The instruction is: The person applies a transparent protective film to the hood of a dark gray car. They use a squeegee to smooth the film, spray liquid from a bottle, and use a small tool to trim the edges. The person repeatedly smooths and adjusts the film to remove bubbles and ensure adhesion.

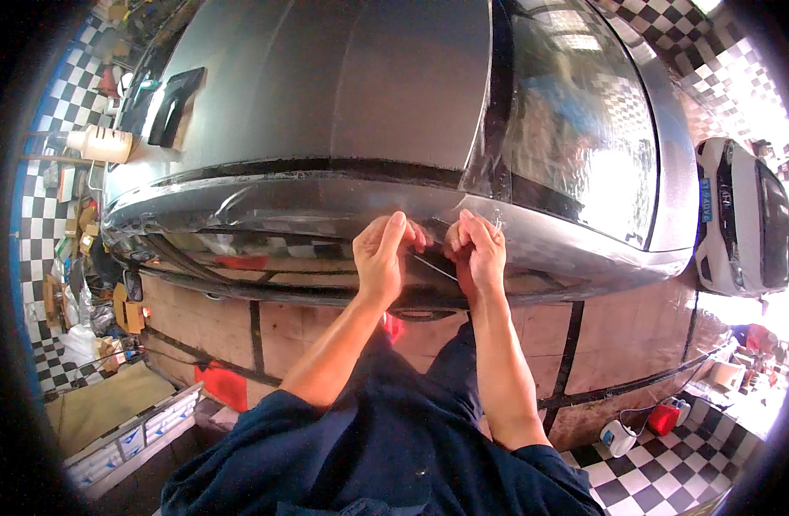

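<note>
Apparently at a tensioning step, holding a thin strand (436, 268) by the side of the grey car (386, 95), between left hand (382, 256) and right hand (479, 256) in closed pinches of uncertain firmness, and next probably calling for a steady, even pull

A white jug (619, 437) and a red container (663, 420) sit on the checkered floor (628, 492) near its edge with the brown floor (631, 337); a white car (743, 228) stands right.
</note>
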The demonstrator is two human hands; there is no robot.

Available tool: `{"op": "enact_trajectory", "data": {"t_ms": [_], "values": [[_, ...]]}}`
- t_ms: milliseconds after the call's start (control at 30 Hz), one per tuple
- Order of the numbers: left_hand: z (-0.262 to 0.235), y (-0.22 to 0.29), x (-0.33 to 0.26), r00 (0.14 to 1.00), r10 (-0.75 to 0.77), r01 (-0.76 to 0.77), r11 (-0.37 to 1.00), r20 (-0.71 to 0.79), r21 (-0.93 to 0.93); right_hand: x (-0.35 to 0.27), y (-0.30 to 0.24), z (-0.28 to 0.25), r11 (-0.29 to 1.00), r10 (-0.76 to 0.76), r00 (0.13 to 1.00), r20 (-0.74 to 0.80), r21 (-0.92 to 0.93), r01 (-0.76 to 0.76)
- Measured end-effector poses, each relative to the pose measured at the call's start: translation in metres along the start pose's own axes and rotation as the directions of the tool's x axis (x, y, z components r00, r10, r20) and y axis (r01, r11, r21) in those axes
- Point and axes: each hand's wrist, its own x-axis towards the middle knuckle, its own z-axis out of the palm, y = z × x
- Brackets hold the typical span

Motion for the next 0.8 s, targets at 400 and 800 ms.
{"op": "enact_trajectory", "data": {"t_ms": [400, 800], "values": [[0.016, 0.034, 0.014, 0.977, 0.153, -0.164, 0.984, 0.149, 0.067, 0.008, -0.027, 0.035, 0.926, -0.064, 0.994, 0.089, 0.378, 0.025], [0.016, 0.025, 0.000, 0.952, -0.300, 0.298, 0.953, -0.052, -0.053, -0.014, -0.024, 0.010, 0.991, -0.051, 0.997, -0.057, -0.125, 0.044]]}}
